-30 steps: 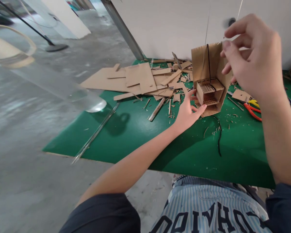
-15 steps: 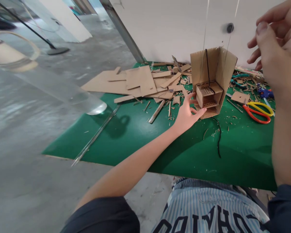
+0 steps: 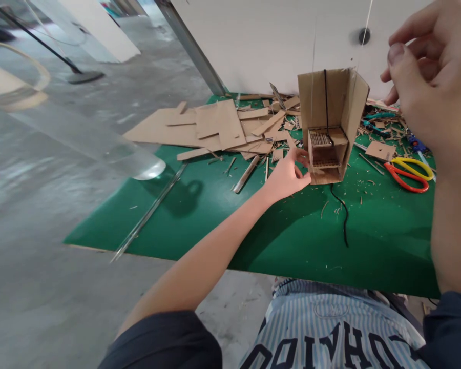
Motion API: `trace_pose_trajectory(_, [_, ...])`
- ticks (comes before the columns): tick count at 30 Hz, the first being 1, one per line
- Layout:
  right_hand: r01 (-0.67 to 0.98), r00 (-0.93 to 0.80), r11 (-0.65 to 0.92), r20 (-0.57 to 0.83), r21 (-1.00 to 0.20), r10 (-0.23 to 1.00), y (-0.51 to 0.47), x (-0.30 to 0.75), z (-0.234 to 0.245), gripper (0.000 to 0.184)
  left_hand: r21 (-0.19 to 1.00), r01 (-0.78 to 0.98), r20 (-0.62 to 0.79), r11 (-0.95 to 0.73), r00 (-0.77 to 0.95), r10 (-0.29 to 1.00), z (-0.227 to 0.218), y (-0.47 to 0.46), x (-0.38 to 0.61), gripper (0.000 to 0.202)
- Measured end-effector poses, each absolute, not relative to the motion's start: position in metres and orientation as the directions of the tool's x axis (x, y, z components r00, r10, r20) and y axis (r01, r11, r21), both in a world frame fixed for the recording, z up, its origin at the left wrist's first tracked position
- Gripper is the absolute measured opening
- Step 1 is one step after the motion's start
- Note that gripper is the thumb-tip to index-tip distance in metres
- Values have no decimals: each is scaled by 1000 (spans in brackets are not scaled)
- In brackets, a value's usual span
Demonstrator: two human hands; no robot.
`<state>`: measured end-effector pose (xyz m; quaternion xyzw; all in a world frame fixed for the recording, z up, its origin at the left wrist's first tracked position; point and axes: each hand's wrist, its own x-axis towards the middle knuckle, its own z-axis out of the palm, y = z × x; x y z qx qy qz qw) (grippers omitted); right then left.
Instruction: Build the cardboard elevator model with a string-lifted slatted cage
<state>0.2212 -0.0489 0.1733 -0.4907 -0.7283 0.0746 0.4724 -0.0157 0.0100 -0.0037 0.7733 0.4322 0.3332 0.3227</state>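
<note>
A small upright cardboard model [image 3: 332, 125] with a little slatted box inside stands on the green mat [image 3: 253, 220]. My left hand [image 3: 286, 174] grips its lower left corner with fingers curled on the edge. My right hand [image 3: 432, 72] is raised near the camera at the upper right, fingers pinched together on a thin pale thread [image 3: 364, 31] that runs down to the model's top. A black cord [image 3: 340, 210] trails from the model's base across the mat.
Cardboard sheets and offcuts [image 3: 215, 128] lie at the back of the mat. Orange and yellow scissors [image 3: 409, 174] rest to the right of the model. A clear cylinder [image 3: 80, 133] and a thin rod [image 3: 149, 212] lie at the left, over a grey concrete floor.
My left hand has closed from spread fingers onto the model's lower corner. The model has turned slightly. My right hand moved from over the model out to the right and stays raised.
</note>
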Motion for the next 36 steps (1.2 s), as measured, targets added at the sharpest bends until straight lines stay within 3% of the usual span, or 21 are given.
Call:
trace_pose_trajectory(3, [740,-68,484,664,-467,745,-44,223,167,11,673,567,249,-475,431,867,-5,16,-17,20])
trace_pose_trajectory(6, [822,-132,428,604,-377,786,-40,222,157,15,609,609,266,-508,447,854,-6,21,-17,5])
trace_pose_trajectory(9, [875,-302,406,357,-265,884,-45,220,151,24,618,613,230,-492,457,859,-3,22,-19,4])
trace_pose_trajectory(12, [880,-410,415,71,-230,909,-56,219,150,33,648,610,160,-456,476,865,3,19,-21,10])
trace_pose_trajectory(15, [922,-369,358,-56,-151,928,-61,220,145,42,684,581,99,-441,526,845,6,16,-24,13])
trace_pose_trajectory(19, [946,-309,322,-189,45,932,-54,219,123,48,669,545,129,-506,586,800,3,18,-25,15])
trace_pose_trajectory(22, [960,-236,260,-204,100,950,-46,220,97,52,652,535,175,-538,584,793,-1,21,-24,17])
trace_pose_trajectory(26, [977,-201,209,-133,43,970,-35,221,62,59,621,549,210,-559,570,794,-4,21,-22,16])
trace_pose_trajectory(36, [971,-237,235,-60,-37,970,-22,222,11,54,594,594,212,-542,534,818,-1,14,-17,15])
